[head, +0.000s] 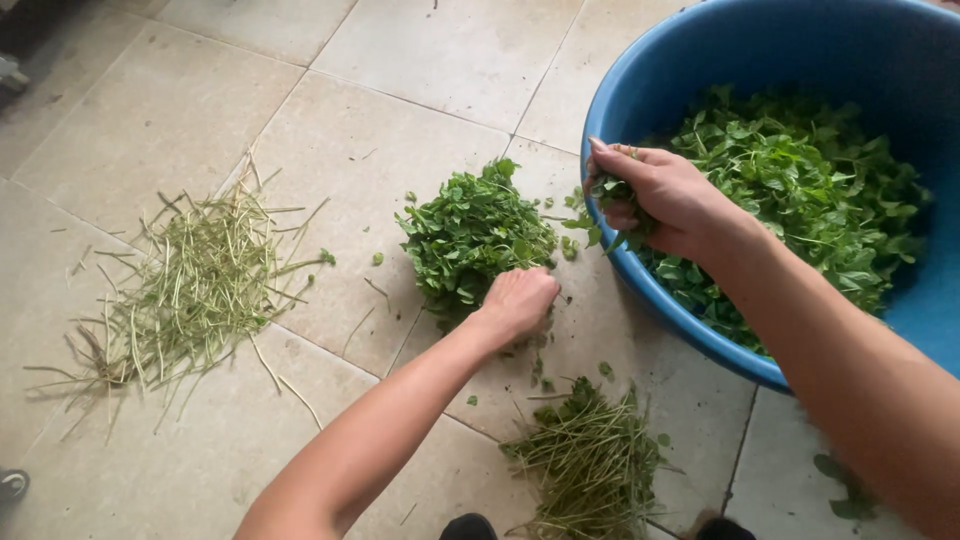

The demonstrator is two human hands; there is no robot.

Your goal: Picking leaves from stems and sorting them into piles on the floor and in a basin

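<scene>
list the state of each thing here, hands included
left hand: closed in a fist at the near edge of the leaf pile
right hand: at the basin rim, fingers shut on a leafy sprig
blue basin: partly filled with greens
leaf pile: heaped on the tiles
bare stems: scattered loose
near stem bundle: piled on the floor

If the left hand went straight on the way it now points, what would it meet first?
The left hand points up and away, at the pile of picked green leaves on the tiled floor. It would probably meet that pile first; it looks already close to its near edge.
</scene>
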